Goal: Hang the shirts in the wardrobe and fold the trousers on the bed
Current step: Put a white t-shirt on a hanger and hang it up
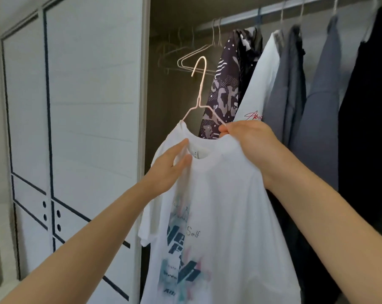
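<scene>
White shirt (225, 194), one hanger (199, 84), right hand (251, 141) pinching it, left hand (170, 165) seemingly flat

White printed T-shirt (225, 205) runs off the bottom edge; arms of the pale wire hanger (199, 103) lie hidden inside its collar.

word "Self" in thin dark letters on the chest print of the white T-shirt (229, 194), larger block letters and small lines beside and below it too blurred to read, red script starting "Abo", cut off, on the white shirt (260, 80) hanging up and right of the T-shirt
</scene>
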Available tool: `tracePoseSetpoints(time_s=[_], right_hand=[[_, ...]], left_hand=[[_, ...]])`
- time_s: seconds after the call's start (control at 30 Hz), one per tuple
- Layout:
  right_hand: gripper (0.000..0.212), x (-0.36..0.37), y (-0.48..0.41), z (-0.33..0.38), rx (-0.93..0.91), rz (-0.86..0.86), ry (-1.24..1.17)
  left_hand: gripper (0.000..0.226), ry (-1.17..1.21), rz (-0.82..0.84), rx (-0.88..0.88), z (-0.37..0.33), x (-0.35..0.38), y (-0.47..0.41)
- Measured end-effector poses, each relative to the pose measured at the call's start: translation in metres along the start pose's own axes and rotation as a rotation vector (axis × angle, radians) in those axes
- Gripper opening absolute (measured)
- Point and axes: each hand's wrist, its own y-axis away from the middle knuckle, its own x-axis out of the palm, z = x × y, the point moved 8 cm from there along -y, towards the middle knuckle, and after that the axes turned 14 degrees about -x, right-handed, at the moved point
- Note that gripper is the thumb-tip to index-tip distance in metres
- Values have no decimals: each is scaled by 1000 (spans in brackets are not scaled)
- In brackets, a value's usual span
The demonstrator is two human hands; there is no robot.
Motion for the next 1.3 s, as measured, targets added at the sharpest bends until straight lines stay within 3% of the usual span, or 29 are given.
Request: tracePoseSetpoints(time_s=[0.17, 0.3, 0.4, 0.53, 0.67, 0.8, 0.93, 1.07, 1.3], right_hand=[[17, 20, -39, 9, -45, -80, 73], [21, 50, -79, 15, -91, -126, 164], [10, 73, -114, 24, -103, -184, 248], [35, 98, -164, 30, -165, -243, 282], [33, 117, -209, 27, -230, -303, 258], [26, 122, -243, 23, -312, -399, 352], [8, 116, -277, 22, -384, -412, 393], [19, 102, -313, 23, -426, -444, 555], [24, 74, -375, 33, -435, -540, 767]], left_hand=[[68, 185, 242, 164, -21, -9, -1], [60, 273, 399, 294, -44, -24, -1], [67, 290, 427, 333, -54, -48, -17], [90, 280, 388, 339, -48, -75, -60], [81, 210, 370, 348, -51, -79, -91], [91, 87, 140, 391, -40, -76, -132], [73, 65, -23, 347, -25, -67, -174], [43, 109, -134, 324, -33, -59, -205], [18, 228, -187, 285, -66, -46, -260]])
